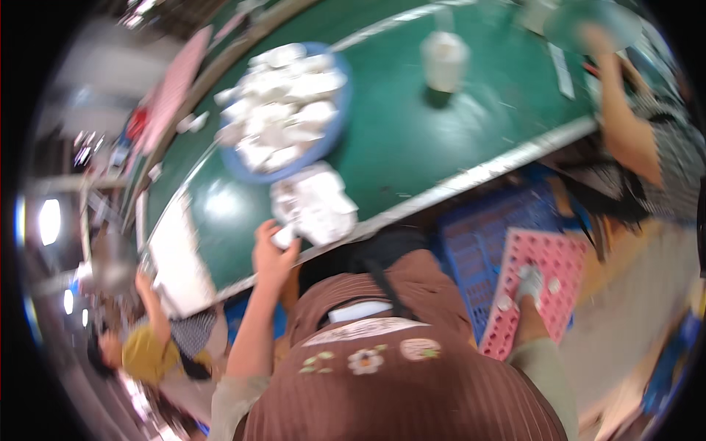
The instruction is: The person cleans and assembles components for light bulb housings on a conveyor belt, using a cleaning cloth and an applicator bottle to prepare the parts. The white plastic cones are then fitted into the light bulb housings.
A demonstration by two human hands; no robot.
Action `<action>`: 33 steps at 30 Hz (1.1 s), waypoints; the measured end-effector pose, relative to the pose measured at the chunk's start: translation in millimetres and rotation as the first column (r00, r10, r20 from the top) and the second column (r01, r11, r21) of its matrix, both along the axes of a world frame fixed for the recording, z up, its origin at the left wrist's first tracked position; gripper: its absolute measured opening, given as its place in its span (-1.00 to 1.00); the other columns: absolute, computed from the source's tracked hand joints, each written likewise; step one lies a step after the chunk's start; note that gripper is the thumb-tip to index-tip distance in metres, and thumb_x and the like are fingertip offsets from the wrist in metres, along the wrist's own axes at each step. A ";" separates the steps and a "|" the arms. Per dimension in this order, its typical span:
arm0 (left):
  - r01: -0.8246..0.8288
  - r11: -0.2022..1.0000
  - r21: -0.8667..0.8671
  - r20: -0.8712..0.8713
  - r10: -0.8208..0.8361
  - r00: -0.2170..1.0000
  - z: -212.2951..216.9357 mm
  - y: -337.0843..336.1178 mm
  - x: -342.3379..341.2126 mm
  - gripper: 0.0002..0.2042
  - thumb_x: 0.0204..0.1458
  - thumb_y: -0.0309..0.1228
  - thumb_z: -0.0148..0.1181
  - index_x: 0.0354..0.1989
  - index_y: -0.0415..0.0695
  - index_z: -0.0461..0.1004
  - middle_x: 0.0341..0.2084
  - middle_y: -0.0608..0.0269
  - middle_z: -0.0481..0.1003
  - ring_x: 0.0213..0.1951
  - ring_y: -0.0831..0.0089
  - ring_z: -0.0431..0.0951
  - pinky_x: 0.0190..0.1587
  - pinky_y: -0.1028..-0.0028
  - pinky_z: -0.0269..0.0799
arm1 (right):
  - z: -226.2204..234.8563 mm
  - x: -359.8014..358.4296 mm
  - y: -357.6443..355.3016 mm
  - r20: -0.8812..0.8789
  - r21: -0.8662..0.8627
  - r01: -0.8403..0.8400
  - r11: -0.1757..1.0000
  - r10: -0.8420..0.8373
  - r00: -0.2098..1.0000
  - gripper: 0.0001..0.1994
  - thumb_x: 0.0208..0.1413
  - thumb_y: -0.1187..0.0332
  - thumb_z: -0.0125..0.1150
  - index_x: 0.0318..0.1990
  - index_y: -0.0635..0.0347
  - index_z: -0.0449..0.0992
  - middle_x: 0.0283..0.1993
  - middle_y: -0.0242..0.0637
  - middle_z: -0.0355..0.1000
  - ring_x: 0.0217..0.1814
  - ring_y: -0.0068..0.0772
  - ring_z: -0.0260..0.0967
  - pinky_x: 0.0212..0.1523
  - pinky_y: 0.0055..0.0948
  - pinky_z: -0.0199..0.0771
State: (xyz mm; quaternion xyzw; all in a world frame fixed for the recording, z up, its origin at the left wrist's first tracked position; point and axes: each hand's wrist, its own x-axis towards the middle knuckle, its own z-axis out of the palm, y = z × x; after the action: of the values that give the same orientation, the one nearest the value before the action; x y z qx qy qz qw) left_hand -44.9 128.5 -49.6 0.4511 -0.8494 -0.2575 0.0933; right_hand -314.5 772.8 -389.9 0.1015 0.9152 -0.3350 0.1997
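At the near edge of the green table, my left hand (273, 253) is closed around a small white piece (283, 237); blur hides its exact kind. Just beyond the fingers lies a crumpled white bag or cloth (318, 206). Behind that, a round blue basin (334, 132) is heaped with white pieces (283, 99). Low on the right, my right hand (528, 285) looks whitish, perhaps gloved, and rests over a pink board with rows of round holes (562, 257). A few white bits sit on that board. The right fingers are too smeared to read.
Under the pink board is a blue plastic crate (471, 235). A white cup (445, 62) stands on the green table (397, 140). At far right a co-worker's arm (625, 128) reaches over the tabletop. Another person in yellow (151, 353) is at left, near a white sheet (180, 257).
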 end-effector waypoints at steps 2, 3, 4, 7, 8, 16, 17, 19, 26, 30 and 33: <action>-0.006 0.996 -0.092 -0.008 0.005 1.000 9.0 4.2 7.0 -0.51 -0.12 -0.38 0.43 0.01 -0.21 0.41 -0.20 -0.01 0.52 -0.18 0.15 0.58 -0.10 0.28 0.50 | 39.3 16.0 -48.4 -0.090 0.320 -0.155 0.935 0.193 0.977 -0.63 0.25 0.31 0.04 0.18 0.19 0.40 0.18 -0.12 0.42 0.20 -0.10 0.36 0.19 -0.20 0.38; -0.008 0.995 -0.099 -0.031 0.005 1.000 8.1 4.0 12.0 -0.52 -0.14 -0.40 0.44 -0.01 -0.22 0.42 -0.21 0.00 0.50 -0.21 0.17 0.57 -0.14 0.28 0.50 | 44.5 8.1 -45.3 -0.020 0.406 -0.180 0.896 0.205 0.978 -0.54 0.19 0.25 0.14 0.22 0.16 0.36 0.22 -0.03 0.36 0.25 0.06 0.30 0.22 -0.10 0.35; -0.014 0.997 -0.072 -0.069 0.009 0.998 6.8 3.6 17.8 -0.50 -0.14 -0.45 0.44 0.01 -0.23 0.40 -0.19 0.02 0.48 -0.24 0.21 0.57 -0.16 0.32 0.50 | 49.0 2.0 -47.8 0.046 0.506 -0.248 0.826 0.262 0.964 -0.46 0.09 0.18 0.26 0.22 0.15 0.35 0.21 0.03 0.35 0.23 0.13 0.28 0.21 -0.04 0.34; -0.088 0.994 0.065 -0.106 0.095 0.990 8.2 5.5 31.4 -0.42 -0.17 -0.51 0.45 0.09 -0.25 0.35 -0.20 0.06 0.45 -0.25 0.28 0.55 -0.19 0.41 0.51 | 54.8 -10.3 -57.1 0.057 0.394 -0.059 0.917 0.040 0.998 -0.46 -0.05 0.08 0.40 0.03 0.21 0.44 0.04 0.05 0.46 0.04 0.17 0.41 0.04 0.02 0.41; -0.068 0.996 0.061 -0.100 0.074 0.992 7.4 4.2 34.2 -0.41 -0.17 -0.51 0.46 0.10 -0.24 0.36 -0.20 0.07 0.45 -0.25 0.30 0.54 -0.19 0.42 0.51 | 53.8 -14.8 -51.2 0.049 0.306 0.034 0.951 -0.052 0.997 -0.49 -0.05 0.00 0.39 -0.09 0.22 0.49 -0.14 0.04 0.53 -0.14 0.20 0.47 -0.09 0.03 0.45; -0.059 0.982 0.178 -0.348 0.119 0.930 -0.4 -7.3 56.5 -0.46 -0.19 -0.49 0.48 0.04 -0.16 0.43 -0.22 0.14 0.46 -0.29 0.32 0.51 -0.21 0.41 0.49 | 127.5 -25.5 -124.8 -0.102 -0.010 0.140 0.990 -0.140 0.985 -0.51 0.16 -0.03 0.25 -0.16 0.34 0.55 -0.31 -0.25 0.54 -0.31 -0.40 0.45 -0.24 -0.33 0.50; -0.097 0.972 0.212 -0.373 0.172 0.912 3.5 -6.2 60.8 -0.47 -0.20 -0.48 0.49 0.02 -0.15 0.45 -0.22 0.15 0.46 -0.28 0.31 0.51 -0.21 0.41 0.49 | 137.0 -29.8 -145.3 -0.166 -0.222 0.033 0.974 -0.071 0.984 -0.58 0.18 0.07 0.27 -0.11 0.33 0.54 -0.29 -0.26 0.52 -0.30 -0.46 0.43 -0.23 -0.36 0.49; -0.092 0.987 0.133 -0.304 0.129 0.944 12.6 -6.9 69.0 -0.48 -0.21 -0.49 0.50 0.00 -0.17 0.45 -0.22 0.18 0.47 -0.26 0.35 0.51 -0.20 0.43 0.47 | 175.7 -25.8 -208.4 -0.227 -0.500 -0.140 0.855 0.026 0.973 -0.67 0.16 0.29 0.31 -0.01 0.33 0.52 -0.21 -0.24 0.50 -0.25 -0.52 0.40 -0.21 -0.40 0.50; -0.086 0.996 0.031 -0.340 0.091 0.936 7.0 -5.5 79.1 -0.48 -0.21 -0.47 0.50 0.00 -0.13 0.45 -0.18 0.21 0.46 -0.24 0.35 0.49 -0.16 0.40 0.46 | 415.9 90.3 -447.0 -0.631 -0.191 -0.911 0.365 0.665 0.399 -0.57 -0.05 0.55 0.31 0.05 0.29 0.47 0.03 -0.10 0.41 0.07 -0.10 0.46 0.16 -0.25 0.41; -0.111 0.992 0.054 -0.418 0.123 0.900 6.9 1.0 85.3 -0.44 -0.21 -0.50 0.48 0.05 -0.12 0.41 -0.14 0.19 0.44 -0.22 0.34 0.50 -0.16 0.37 0.47 | 411.7 135.7 -546.4 -0.612 -0.047 -0.990 0.130 0.780 0.131 -0.56 -0.05 0.42 0.36 0.06 0.14 0.50 0.07 -0.06 0.39 0.06 0.10 0.39 0.07 -0.14 0.43; -0.046 0.999 0.012 -0.405 0.047 0.913 3.5 -2.3 85.2 -0.44 -0.21 -0.53 0.46 0.06 -0.13 0.41 -0.13 0.18 0.46 -0.18 0.30 0.52 -0.16 0.36 0.47 | 385.6 162.5 -583.4 -0.578 0.242 -0.968 0.062 0.811 -0.093 -0.56 0.01 0.24 0.31 0.09 0.03 0.49 0.02 -0.11 0.41 0.14 -0.02 0.33 0.14 -0.13 0.33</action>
State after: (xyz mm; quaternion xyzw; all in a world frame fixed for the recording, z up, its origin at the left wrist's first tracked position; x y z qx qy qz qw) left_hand 40.3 126.2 -46.0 0.4082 -0.8004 -0.3438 0.2730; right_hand -152.0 189.4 -4.3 -0.6770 0.6913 -0.2359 0.0901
